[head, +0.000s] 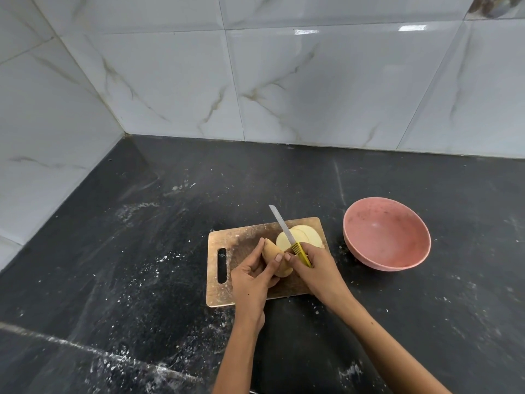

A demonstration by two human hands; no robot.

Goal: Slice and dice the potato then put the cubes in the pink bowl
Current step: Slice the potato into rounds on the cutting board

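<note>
Potato (275, 255) rests on the board (244, 240), gripped by the left hand (251, 280). Pink bowl (387, 234) sits right of the right hand (318, 270), which grips the knife (287, 234). Slices (305, 236) lie beyond both hands.

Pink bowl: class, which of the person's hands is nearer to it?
Right. The right hand, holding the knife, is over the cutting board's end beside the pink bowl. The left hand holds the potato, farther from it.

Wooden cutting board (244, 237) worn; wall tiles (312, 81) glossy; knife (287, 234) blade metal.
</note>
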